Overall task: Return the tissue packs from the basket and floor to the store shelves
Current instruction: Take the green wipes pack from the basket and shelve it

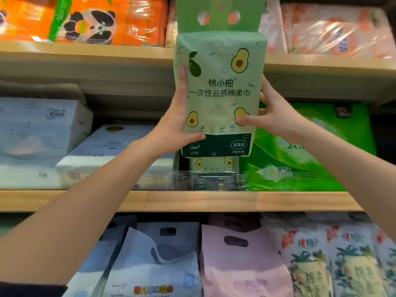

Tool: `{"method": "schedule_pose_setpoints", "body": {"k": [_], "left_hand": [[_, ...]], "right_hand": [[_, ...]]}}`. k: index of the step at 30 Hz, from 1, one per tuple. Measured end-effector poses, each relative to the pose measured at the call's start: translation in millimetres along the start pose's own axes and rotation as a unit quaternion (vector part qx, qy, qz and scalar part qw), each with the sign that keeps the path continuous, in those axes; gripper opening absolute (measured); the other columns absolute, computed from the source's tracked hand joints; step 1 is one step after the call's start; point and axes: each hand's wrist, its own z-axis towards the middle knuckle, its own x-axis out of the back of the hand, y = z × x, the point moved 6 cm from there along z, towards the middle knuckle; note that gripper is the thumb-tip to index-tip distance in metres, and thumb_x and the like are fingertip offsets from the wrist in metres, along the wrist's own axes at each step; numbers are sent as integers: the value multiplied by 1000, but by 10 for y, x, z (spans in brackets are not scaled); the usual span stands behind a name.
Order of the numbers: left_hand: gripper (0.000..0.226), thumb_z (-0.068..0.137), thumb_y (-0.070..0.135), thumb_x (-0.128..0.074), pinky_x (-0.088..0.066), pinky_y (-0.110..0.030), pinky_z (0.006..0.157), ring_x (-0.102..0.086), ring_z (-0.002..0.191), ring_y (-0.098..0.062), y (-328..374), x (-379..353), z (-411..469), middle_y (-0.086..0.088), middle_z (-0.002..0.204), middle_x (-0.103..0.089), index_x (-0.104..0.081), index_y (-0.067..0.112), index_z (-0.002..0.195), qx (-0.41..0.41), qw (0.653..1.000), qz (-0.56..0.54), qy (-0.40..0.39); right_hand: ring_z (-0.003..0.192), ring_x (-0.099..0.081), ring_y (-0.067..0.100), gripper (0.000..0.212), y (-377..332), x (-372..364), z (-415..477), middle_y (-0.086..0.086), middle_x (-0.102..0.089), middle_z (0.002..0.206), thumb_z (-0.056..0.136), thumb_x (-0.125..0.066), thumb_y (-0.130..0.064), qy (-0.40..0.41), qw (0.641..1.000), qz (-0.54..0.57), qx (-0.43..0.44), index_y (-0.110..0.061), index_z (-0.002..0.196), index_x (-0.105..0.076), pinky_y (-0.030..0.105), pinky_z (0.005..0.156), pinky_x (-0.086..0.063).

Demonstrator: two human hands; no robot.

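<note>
Both bare arms reach up and forward; the left hand [171,127] and right hand [271,116] face each other, fingers gripping.

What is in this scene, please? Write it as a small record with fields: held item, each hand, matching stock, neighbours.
held item: avocado-print tissue pack, upright, in front of the middle shelf
left hand: grips the pack's left edge
right hand: grips the pack's right edge
matching stock: same-print pack on that shelf, right behind
neighbours: white packs to the left, green pack to the right
</note>
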Motion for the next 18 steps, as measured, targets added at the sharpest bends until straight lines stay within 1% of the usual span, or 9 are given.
{"method": "schedule_pose_setpoints", "body": {"k": [3, 4, 6, 8, 11, 13, 14, 16, 18], "left_hand": [[127, 76, 13, -72, -26, -46, 114, -13, 145, -13, -77, -86, -44, -4, 159, 4, 39, 26, 134, -10, 1000, 12, -2], [126, 76, 13, -72, -26, -45, 115, -13, 145, -13, -98, -116, -58, -4, 159, 5, 40, 29, 132, -12, 1000, 19, -6], [126, 75, 13, -73, -25, -43, 115, -14, 145, -13, -146, -157, -78, -4, 159, 5, 39, 36, 128, -8, 999, 36, -8], [127, 74, 13, -74, -26, -41, 115, -16, 144, -13, -201, -192, -91, -2, 159, 4, 39, 41, 125, 4, 999, 48, -11], [130, 73, 13, -75, -28, -42, 114, -20, 143, -14, -295, -288, -129, -1, 159, 0, 41, 38, 127, 29, 998, 42, -36], [132, 72, 14, -76, -29, -36, 113, -26, 141, -13, -372, -371, -156, -1, 158, -6, 42, 32, 130, 62, 995, 42, -66], [132, 72, 13, -76, -29, -28, 110, -30, 138, -11, -410, -410, -172, 0, 158, -8, 42, 30, 131, 83, 992, 41, -84], [133, 72, 13, -76, -29, -14, 100, -38, 126, -4, -487, -483, -204, 4, 156, -15, 43, 28, 131, 127, 983, 38, -123], [134, 72, 16, -77, -33, -12, 93, -44, 114, -2, -556, -540, -218, 5, 153, -26, 44, 30, 129, 163, 972, 49, -161]], "right_hand": [[119, -54, 6, 102, 156, -83, -23, -7, -42, 145, 74, -73, -10, 3, 1000, 24, 8, -44, 144, -7, 32, 91, -53], [118, -55, 5, 102, 204, -104, -33, -7, -42, 145, 74, -73, -9, 6, 1000, 28, 8, -44, 144, -7, 29, 89, -54], [121, -52, 4, 102, 286, -131, -47, -8, -42, 145, 74, -73, -10, 13, 1000, 26, 9, -43, 145, -7, 26, 91, -52], [127, -47, 5, 102, 344, -152, -58, -10, -41, 145, 74, -73, -11, 16, 1000, 21, 12, -41, 145, -6, 28, 96, -50], [130, -43, 6, 102, 465, -198, -76, -11, -43, 143, 74, -74, -12, 8, 1000, 14, 7, -40, 145, -7, 32, 99, -48], [131, -42, 9, 103, 565, -239, -85, -10, -44, 142, 72, -75, -13, -5, 1000, 15, -9, -41, 145, -8, 33, 94, -51], [131, -42, 11, 103, 616, -266, -89, -10, -44, 142, 71, -75, -14, -14, 1000, 12, -20, -42, 145, -10, 33, 91, -54], [129, -43, 14, 101, 718, -324, -98, -9, -47, 139, 71, -76, -14, -36, 998, 8, -50, -45, 143, -12, 30, 79, -58], [118, -50, 11, 100, 818, -387, -108, -11, -53, 128, 72, -75, -13, -61, 994, 15, -86, -46, 143, -13, 26, 66, -59]]}}
